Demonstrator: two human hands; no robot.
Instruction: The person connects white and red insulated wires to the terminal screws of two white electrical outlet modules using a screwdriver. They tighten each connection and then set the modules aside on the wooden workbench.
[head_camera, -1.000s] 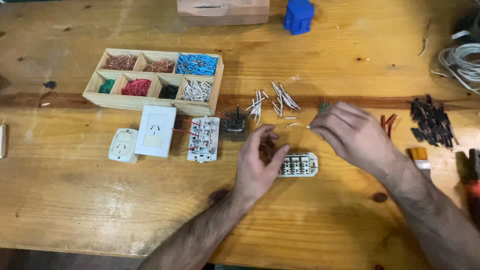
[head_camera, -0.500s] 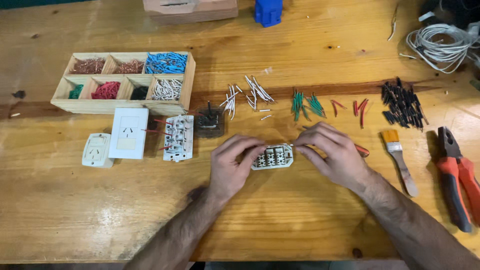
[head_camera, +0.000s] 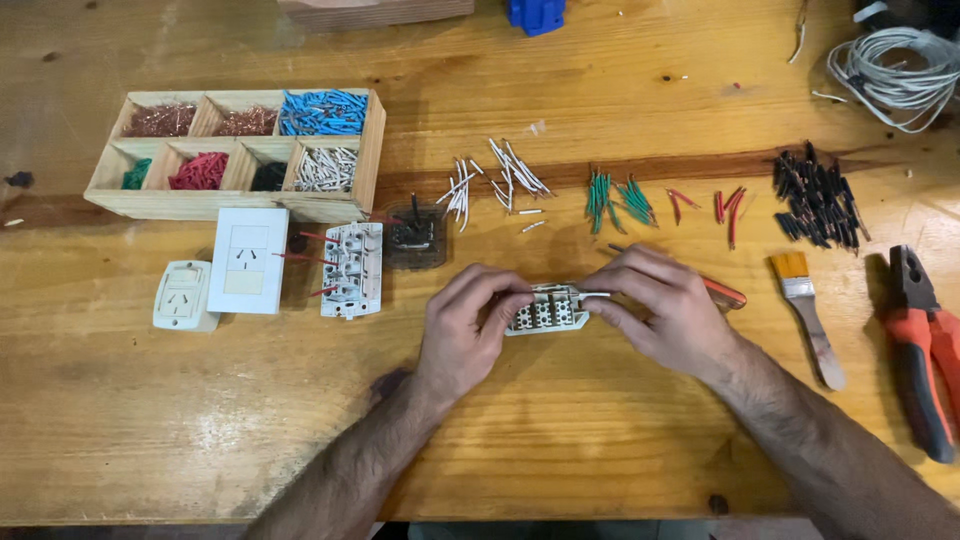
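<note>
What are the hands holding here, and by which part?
Left hand grips the white socket module by its left end; right hand pinches a short white wire at its right end.

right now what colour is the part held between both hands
White or off-white, the socket module, seen in the head view.

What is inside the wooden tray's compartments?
The wooden tray holds sorted wire bits: copper, blue, green, red, black, white. Whatever lies beneath each pile is covered.

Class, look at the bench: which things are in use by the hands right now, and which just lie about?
In use: left hand, right hand, white socket module, white wire piece.
Lying about: wooden sorting tray, brush, pliers, black wire pieces, cable coil.
</note>
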